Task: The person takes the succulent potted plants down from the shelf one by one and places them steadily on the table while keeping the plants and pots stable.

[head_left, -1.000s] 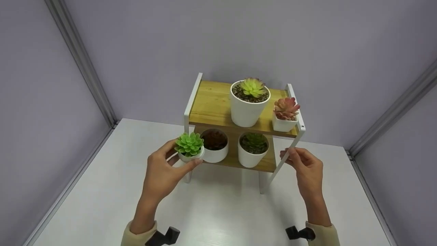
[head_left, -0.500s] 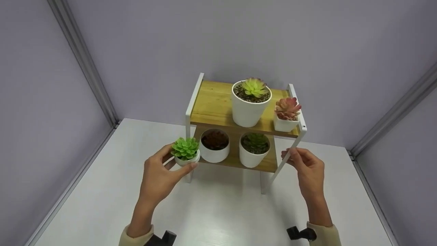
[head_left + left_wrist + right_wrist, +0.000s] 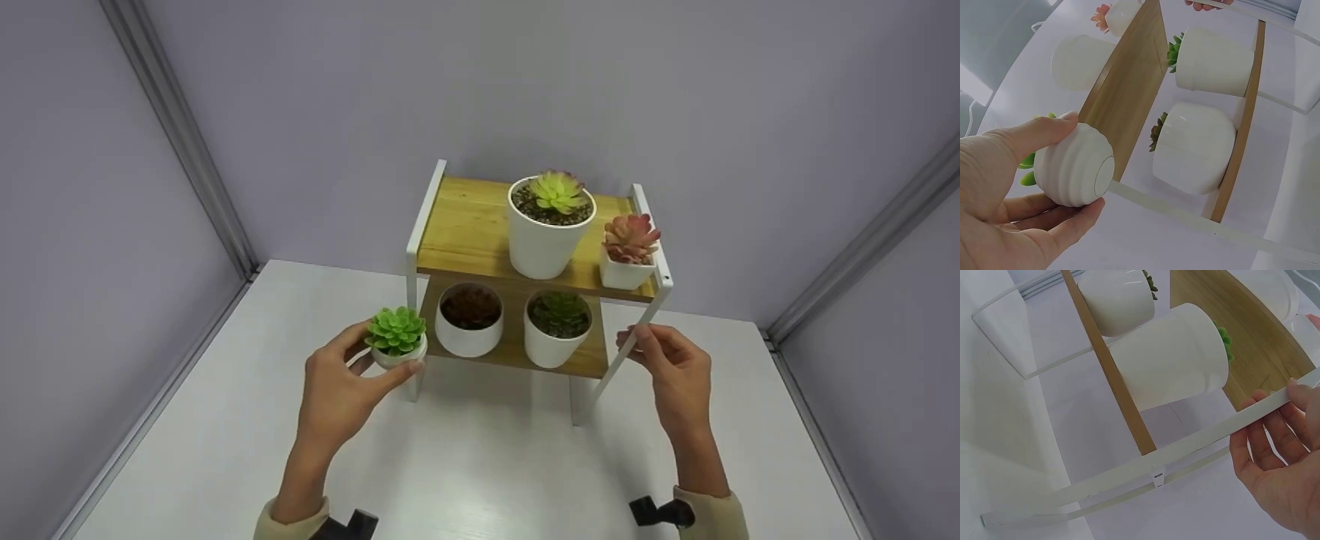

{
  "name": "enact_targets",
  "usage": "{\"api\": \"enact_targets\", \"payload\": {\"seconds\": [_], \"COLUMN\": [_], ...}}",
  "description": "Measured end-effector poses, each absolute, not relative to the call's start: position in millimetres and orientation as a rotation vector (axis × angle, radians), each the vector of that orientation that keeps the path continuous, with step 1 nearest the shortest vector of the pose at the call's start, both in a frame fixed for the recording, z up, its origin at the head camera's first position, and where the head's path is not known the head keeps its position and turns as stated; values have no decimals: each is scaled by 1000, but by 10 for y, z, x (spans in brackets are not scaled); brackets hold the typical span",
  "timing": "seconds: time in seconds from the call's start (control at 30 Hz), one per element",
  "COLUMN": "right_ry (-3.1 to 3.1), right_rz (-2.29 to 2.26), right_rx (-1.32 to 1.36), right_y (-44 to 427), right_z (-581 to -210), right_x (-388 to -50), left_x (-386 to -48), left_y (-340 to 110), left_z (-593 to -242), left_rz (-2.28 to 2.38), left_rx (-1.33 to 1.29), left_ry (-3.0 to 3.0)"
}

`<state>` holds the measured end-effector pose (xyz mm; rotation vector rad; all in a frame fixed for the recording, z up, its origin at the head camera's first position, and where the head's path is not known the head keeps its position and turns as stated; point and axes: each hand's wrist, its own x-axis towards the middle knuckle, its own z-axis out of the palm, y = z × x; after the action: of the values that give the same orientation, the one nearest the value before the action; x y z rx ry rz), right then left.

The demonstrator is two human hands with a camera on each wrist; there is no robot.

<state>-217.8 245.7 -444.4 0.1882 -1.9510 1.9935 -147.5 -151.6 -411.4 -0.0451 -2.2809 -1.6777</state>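
My left hand (image 3: 337, 397) holds a small potted succulent (image 3: 396, 336) between thumb and fingers, left of a two-tier plant stand (image 3: 465, 232). In the left wrist view its ribbed round white pot (image 3: 1075, 166) is tipped so the base shows. My right hand (image 3: 679, 375) pinches the stand's white front right leg (image 3: 626, 349); the right wrist view shows thumb and fingers around this white bar (image 3: 1230, 424). On the top shelf stand a tall white pot (image 3: 544, 244) with a yellow-green succulent and a square pot (image 3: 624, 275) with a pink one.
The lower shelf bears a white pot (image 3: 470, 341) with a dark reddish plant and another pot (image 3: 551, 349) with a green succulent. The stand is on a white table (image 3: 480, 465), close to a grey back wall (image 3: 375, 112). Side walls rise left and right.
The left hand has moved left and slightly toward me with the small potted succulent, away from the lower shelf's reddish plant. The right hand stays on the stand's leg.
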Motion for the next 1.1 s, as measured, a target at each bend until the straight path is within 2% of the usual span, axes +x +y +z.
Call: {"api": "enact_targets", "payload": {"seconds": [1.1], "right_ry": [-1972], "right_rz": [1967], "right_rx": [165], "right_y": [2471], "right_z": [-4459], "right_x": [-2178], "left_x": [-1734], "left_y": [-1722], "left_z": [-4501], "left_rz": [-1628], "left_rx": [126], "left_ry": [-2192]}}
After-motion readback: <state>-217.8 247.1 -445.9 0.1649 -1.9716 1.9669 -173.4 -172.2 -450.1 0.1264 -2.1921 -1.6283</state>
